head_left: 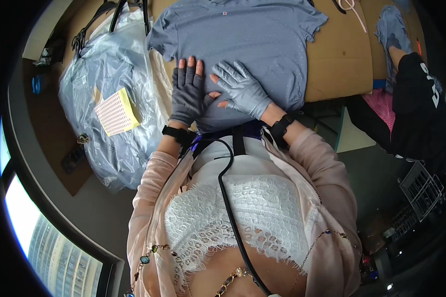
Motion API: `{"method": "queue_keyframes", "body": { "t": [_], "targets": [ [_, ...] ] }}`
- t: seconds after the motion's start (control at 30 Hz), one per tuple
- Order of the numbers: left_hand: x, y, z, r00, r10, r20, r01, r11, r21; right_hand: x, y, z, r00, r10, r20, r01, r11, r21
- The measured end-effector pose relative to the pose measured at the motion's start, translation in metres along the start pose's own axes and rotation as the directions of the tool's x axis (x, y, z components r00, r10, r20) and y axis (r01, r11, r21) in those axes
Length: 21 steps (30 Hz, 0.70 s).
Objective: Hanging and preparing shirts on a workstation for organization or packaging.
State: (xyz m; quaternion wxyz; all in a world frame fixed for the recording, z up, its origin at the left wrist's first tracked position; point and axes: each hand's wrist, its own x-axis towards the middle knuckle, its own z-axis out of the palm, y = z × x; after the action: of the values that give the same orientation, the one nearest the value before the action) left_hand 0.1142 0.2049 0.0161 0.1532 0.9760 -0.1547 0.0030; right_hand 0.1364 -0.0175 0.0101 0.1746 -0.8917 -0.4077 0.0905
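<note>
A grey-blue short-sleeved T-shirt (241, 41) with tiny pale specks lies spread out before me, its lower edge towards my body. Flat on its left part rests my left hand (189, 91), in a dark grey glove that leaves the fingertips bare. My right hand (243, 89) wears a silvery glove and presses palm down on the shirt's middle, fingers slanting up and left. Neither hand grips anything. A small white and red tag (224, 13) shows near the neckline, which is partly cut off at the top.
Brown cardboard (338, 55) covers the table. Plastic-bagged garments on black hangers (111, 74) lie at left, with a sticker sheet (117, 112) on top. At right, a co-worker's arm (397, 55) reaches to another grey-blue garment (392, 26). A wire basket (422, 191) stands lower right.
</note>
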Motion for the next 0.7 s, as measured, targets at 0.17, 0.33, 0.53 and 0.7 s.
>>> {"method": "queue_keyframes", "body": {
  "t": [0.17,0.33,0.53,0.7],
  "targets": [
    [-0.003,-0.004,0.004,1.0,0.014,-0.009,-0.013,0.999,0.036,-0.056,0.095,-0.022,0.933,0.242,-0.267,-0.271,0.959,-0.077],
    [-0.002,-0.006,0.006,1.0,0.021,0.002,-0.021,0.999,0.047,-0.104,0.146,-0.061,0.916,0.332,-0.225,-0.375,0.908,-0.186],
    [-0.008,-0.002,-0.002,1.0,0.005,0.002,-0.005,0.999,0.033,-0.1,0.123,-0.059,0.797,0.406,-0.448,-0.41,0.907,0.094],
    [0.001,0.001,-0.006,0.998,-0.013,-0.067,0.01,0.999,-0.049,-0.088,0.11,-0.054,0.82,0.377,-0.431,-0.369,0.924,0.106]
  ]
}}
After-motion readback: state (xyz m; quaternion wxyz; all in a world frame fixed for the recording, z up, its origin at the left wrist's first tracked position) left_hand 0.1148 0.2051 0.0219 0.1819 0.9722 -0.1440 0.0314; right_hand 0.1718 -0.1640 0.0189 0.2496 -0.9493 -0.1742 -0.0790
